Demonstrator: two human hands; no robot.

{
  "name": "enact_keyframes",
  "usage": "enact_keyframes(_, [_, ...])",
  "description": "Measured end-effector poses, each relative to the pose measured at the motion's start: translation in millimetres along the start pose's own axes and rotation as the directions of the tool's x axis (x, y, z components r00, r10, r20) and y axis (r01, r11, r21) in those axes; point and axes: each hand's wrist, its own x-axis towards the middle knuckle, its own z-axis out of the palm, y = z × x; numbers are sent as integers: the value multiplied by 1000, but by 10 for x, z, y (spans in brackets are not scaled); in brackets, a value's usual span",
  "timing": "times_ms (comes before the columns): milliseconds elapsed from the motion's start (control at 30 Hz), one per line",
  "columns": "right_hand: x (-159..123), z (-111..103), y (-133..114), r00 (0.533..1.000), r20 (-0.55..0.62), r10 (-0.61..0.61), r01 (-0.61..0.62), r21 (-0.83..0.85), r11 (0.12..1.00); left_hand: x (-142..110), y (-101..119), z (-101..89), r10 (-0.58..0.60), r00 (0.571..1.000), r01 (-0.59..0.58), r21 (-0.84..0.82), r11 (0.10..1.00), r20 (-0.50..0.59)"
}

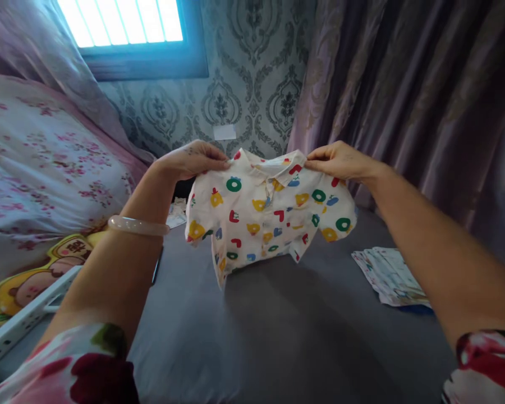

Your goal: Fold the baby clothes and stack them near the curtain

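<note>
A small white short-sleeved shirt [261, 219] with a collar and a print of green, yellow, red and blue shapes hangs spread above the grey bed sheet [278, 336]. My left hand [197, 157] pinches it at the shoulder on the left, close to the collar. At the opposite shoulder my right hand [340, 160] pinches the cloth the same way. The shirt's front faces me, and its lower edge hangs over the sheet. A pale bangle [138, 225] sits on my left forearm.
A stack of folded clothes [389, 275] lies on the right. To the left are a white metal rail [25, 325], a yellow cartoon cushion [29, 280] and floral bedding [54, 163]. Behind my left wrist lies some pale cloth [177, 213]. Purple curtains [404, 101] hang at the right.
</note>
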Motion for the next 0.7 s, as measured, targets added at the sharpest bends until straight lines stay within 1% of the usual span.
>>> enact_keyframes(33, [46,3,-6,999,-44,-15,14,-34,999,49,-25,2,36,999,-35,37,999,-25])
enact_keyframes(67, [88,11,-17,994,-101,-45,38,-73,997,102,-44,12,89,993,-83,77,994,-80])
enact_keyframes(100, [128,23,-30,983,-162,-90,71,-119,990,156,-56,28,157,975,-138,123,983,-159])
enact_keyframes(167, [195,63,-56,948,-248,-202,143,-237,961,258,-60,77,301,901,-233,239,943,-311])
enact_keyframes(200, [223,89,-63,934,-253,-252,170,-305,937,302,-58,106,360,870,-258,309,915,-338])
enact_keyframes(233, [246,115,-65,928,-233,-289,189,-373,908,339,-57,135,397,859,-267,379,886,-323])
enact_keyframes(267, [266,141,-60,929,-201,-312,200,-437,877,367,-58,162,408,866,-260,438,860,-287])
enact_keyframes(300, [282,162,-48,931,-172,-322,202,-493,846,386,-62,186,398,879,-239,480,844,-262])
enact_keyframes(333, [294,178,-31,932,-159,-326,195,-540,819,397,-67,207,375,889,-207,501,840,-262])
enact_keyframes(400, [310,191,17,933,-156,-324,169,-604,779,400,-79,238,317,893,-135,482,866,-319])
enact_keyframes(433, [315,190,46,940,-135,-314,167,-622,765,397,-83,250,285,901,-112,458,882,-328])
enact_keyframes(500, [327,182,106,957,-67,-281,175,-639,749,394,-83,275,215,935,-76,433,898,-283])
enact_keyframes(533, [336,178,134,962,-58,-267,169,-642,748,397,-79,289,181,943,-47,427,903,-278])
enact_keyframes(567, [348,177,158,962,-82,-260,149,-642,752,405,-73,306,151,940,-10,419,908,-307])
enact_keyframes(600, [360,177,175,956,-136,-260,115,-639,760,416,-64,323,128,924,32,405,914,-361])
enact_keyframes(667, [375,178,180,930,-259,-261,45,-627,778,439,-40,352,96,876,99,372,923,-472])
enact_keyframes(700, [370,174,167,921,-294,-257,23,-616,787,442,-26,358,87,863,115,361,926,-498])
